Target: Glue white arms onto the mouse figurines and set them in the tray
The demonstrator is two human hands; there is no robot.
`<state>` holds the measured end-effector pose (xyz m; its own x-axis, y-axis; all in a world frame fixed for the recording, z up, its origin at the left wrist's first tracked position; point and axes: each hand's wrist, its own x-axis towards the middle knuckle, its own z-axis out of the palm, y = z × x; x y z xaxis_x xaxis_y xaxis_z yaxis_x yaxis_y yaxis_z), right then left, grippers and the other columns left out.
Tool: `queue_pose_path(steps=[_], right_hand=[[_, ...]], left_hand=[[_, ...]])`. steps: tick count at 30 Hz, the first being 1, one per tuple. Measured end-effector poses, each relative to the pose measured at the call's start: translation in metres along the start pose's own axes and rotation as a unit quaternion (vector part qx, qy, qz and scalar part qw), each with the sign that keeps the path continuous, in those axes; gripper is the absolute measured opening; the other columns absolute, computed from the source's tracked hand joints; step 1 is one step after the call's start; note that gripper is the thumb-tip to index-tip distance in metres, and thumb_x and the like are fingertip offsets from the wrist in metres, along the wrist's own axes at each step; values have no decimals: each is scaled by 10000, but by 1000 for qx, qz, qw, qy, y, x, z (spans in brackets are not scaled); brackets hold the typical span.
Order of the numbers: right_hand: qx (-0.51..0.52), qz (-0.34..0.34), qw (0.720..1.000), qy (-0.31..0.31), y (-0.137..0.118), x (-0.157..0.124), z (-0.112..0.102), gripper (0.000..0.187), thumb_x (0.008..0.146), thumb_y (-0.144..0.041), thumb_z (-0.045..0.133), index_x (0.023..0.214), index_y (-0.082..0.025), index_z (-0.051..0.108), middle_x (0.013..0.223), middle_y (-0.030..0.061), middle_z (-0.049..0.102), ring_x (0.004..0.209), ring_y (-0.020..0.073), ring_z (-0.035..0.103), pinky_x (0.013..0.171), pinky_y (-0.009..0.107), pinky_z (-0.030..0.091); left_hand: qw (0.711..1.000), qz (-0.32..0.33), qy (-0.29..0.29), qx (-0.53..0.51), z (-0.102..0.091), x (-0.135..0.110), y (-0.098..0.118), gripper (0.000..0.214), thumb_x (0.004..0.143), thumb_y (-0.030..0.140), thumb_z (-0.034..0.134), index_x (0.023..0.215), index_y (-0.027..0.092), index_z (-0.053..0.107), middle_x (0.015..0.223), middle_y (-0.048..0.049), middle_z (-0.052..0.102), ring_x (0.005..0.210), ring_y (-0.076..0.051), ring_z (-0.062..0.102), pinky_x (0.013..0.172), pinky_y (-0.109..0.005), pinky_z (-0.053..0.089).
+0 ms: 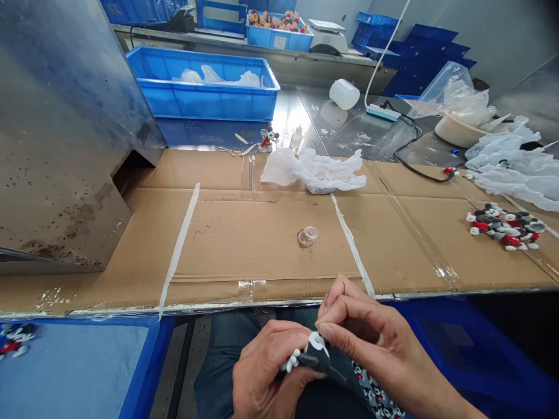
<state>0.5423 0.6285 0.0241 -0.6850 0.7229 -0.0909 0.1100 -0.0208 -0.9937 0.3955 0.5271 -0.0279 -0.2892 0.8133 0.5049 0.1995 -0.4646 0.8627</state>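
The person's left hand (266, 372) holds a small black and white soft plastic mouse toy (317, 354) in its curled fingers, low over their lap. The right hand (362, 326) is just above, its fingers pinched narrow on the toy's top. Ahead, on flat brown cardboard (262, 244), lies a little clear round plastic cap (308, 235). A heap of black, white and red toy bits (502, 227) sits off to the right.
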Motion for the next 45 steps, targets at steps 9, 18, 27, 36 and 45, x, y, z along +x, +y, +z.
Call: queue_pose_path(steps=[9,18,27,36,45], right_hand=[[7,5,1000,-8,4,-8,0,278,975,-356,665,737,-213,678,820,13,529,784,178,527,691,273,415],[57,35,998,18,13,-1,3,364,982,-482,638,750,-233,767,811,17,560,770,171,526,737,278,407],[38,4,999,29,16,-2,2,312,923,-465,731,738,-216,765,791,30,583,746,182,553,668,283,415],[26,-25,999,3,18,-13,3,351,981,-456,665,739,-202,681,803,37,581,768,196,545,677,295,439],[85,-3,996,-24,19,0,8,418,959,-570,661,788,-209,786,793,41,609,774,193,554,757,312,451]], left_hand=[[999,8,-13,36,0,-3,4,310,815,128,772,1113,164,695,880,-65,773,808,-184,730,730,-248,611],[997,-77,26,-4,2,-8,2,299,819,167,780,1098,255,720,927,4,779,843,-156,727,780,-223,581],[992,-99,78,-6,12,-10,9,213,833,227,776,1042,256,748,879,5,773,829,-153,703,781,-225,542],[991,-112,70,-6,12,-16,13,209,816,276,793,1019,252,750,835,5,750,747,-143,680,705,-220,524],[985,-140,101,5,5,-12,21,179,794,310,812,960,269,759,815,14,765,770,-157,698,725,-221,545]])
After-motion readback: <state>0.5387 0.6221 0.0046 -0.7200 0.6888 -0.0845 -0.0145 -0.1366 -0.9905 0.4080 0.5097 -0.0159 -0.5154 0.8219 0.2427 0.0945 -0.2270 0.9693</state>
